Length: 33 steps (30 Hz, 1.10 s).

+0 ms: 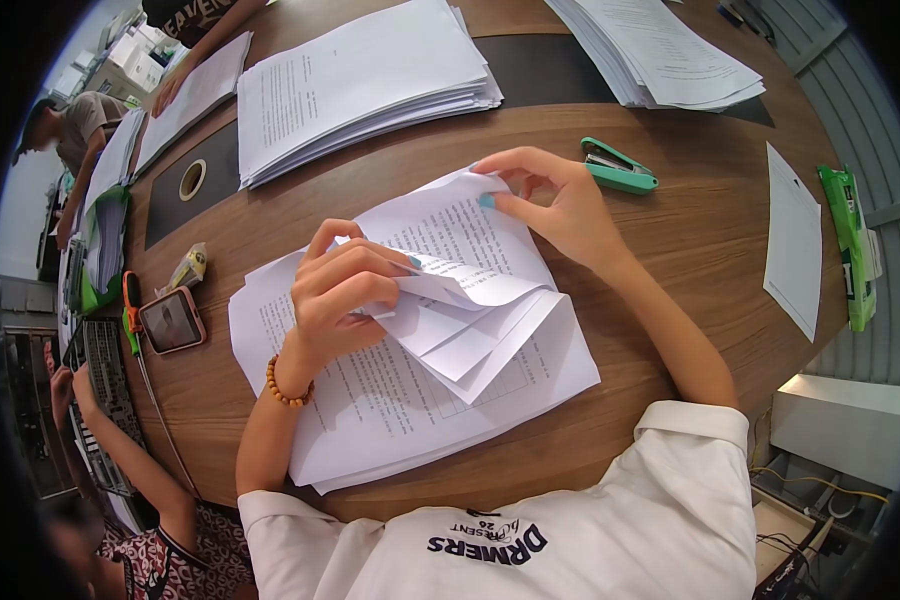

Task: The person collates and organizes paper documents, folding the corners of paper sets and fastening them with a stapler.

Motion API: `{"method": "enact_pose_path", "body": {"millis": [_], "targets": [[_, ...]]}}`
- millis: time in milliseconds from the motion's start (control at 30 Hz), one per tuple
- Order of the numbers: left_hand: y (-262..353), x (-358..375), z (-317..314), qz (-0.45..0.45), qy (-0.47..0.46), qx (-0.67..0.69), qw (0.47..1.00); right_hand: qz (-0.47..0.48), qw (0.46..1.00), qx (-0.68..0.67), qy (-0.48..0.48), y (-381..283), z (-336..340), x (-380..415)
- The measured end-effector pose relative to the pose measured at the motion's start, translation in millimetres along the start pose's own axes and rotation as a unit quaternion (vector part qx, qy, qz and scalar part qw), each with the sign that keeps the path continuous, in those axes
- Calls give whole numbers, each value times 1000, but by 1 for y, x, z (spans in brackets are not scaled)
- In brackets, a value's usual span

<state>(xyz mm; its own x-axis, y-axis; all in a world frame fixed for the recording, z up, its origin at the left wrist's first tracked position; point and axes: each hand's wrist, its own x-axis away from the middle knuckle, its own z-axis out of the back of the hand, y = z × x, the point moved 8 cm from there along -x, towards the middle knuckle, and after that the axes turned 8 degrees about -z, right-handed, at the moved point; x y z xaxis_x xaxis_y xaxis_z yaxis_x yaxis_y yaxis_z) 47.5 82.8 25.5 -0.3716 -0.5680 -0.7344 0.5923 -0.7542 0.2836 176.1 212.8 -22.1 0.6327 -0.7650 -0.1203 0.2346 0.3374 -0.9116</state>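
The left hand [342,285] is gripping, as I am watching remotely, curled white printed sheets [490,325] on the brown wooden desk [690,220], while the right hand [565,205], nearer the green stapler [620,170], is pinching the pile's far corner.

Curved brown wood-grain table [710,200] fills a softly lit room

Rectangular matte-black inset panels [530,70] interrupt the tabletop's brown surface toward its far side and left, and one surrounds a round, pale-rimmed opening [193,180]. Along the right stand grey ribbed panels [885,130], crossed by flat grey bars [895,211]. At lower right, near the table's edge, is a white, smooth-faced, box-shaped unit [850,425], with a thin yellow cable [820,482] and dark cables below. A plain, pale wall [18,215] shows at far left. Even light leaves a faint sheen on the wood; the outer corners are too dark to read.
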Motion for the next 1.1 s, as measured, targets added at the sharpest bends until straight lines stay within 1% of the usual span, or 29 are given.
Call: {"method": "enact_pose_path", "body": {"millis": [33,67,100,133,200,233,300,333,400,433,467,500,533,600,633,667,700,733,767,800,867,900,933,967,1000,1033,1100], "targets": [[0,0,0,0,0,0,1000,0,1000,0,0,-5,-1,1],[0,0,0,2,0,2,1000,-39,993,-114,-4,-4,-2,3],[-1,0,0,4,0,3,1000,-78,971,-226,-8,-3,-3,5],[-1,0,1,4,0,3,1000,-78,971,-226,-8,-10,-1,7],[6,-1,4,-38,9,-4,999,-83,979,-185,-15,-20,2,11],[6,1,4,-38,9,-5,999,-81,979,-185,-15,-22,1,15],[16,10,16,-92,82,-32,992,68,994,-83,12,-48,2,28],[17,11,18,-91,82,-37,992,72,994,-85,9,-49,0,33],[28,13,18,-139,74,13,987,267,963,-35,-13,-79,-6,60],[28,11,18,-114,77,-49,989,300,954,-1,-13,-85,-11,71],[30,10,21,-114,78,-50,989,331,943,33,-13,-91,-15,83],[34,6,13,-123,11,-116,986,378,922,80,-40,-92,-24,95],[36,4,5,-131,-55,-182,973,379,921,82,-42,-92,-25,101],[37,2,4,-134,-38,-173,975,356,927,45,-108,-89,-32,108],[38,0,3,-132,-48,-163,976,338,935,39,-101,-86,-28,107],[40,-3,1,-131,-57,-153,978,339,934,39,-102,-86,-29,107],[39,-6,1,-102,-63,-133,984,286,956,38,-56,-79,-25,98],[40,-5,-1,-102,-62,-133,984,230,972,37,-9,-71,-19,92],[36,-3,-2,-81,-54,-110,989,178,983,40,-6,-62,-20,88],[32,-1,-3,-61,-45,-86,993,179,983,40,-6,-61,-19,88],[27,-4,-3,-48,-50,-76,995,40,996,-16,-77,-36,-25,77],[23,-7,-2,-29,-56,-106,992,76,996,-12,-50,-35,-23,71],[21,-11,1,-8,-63,-136,989,3,996,-62,-57,-24,-22,67],[16,-13,16,24,-57,-170,984,-59,995,-60,-56,-15,-19,64],[10,-10,35,69,-25,-233,970,-121,990,-57,-54,-5,-13,63],[9,-9,59,101,-2,-310,946,-117,990,-57,-57,-5,-7,61],[-7,9,106,154,140,-222,953,-86,989,-115,46,-6,26,55]]}}
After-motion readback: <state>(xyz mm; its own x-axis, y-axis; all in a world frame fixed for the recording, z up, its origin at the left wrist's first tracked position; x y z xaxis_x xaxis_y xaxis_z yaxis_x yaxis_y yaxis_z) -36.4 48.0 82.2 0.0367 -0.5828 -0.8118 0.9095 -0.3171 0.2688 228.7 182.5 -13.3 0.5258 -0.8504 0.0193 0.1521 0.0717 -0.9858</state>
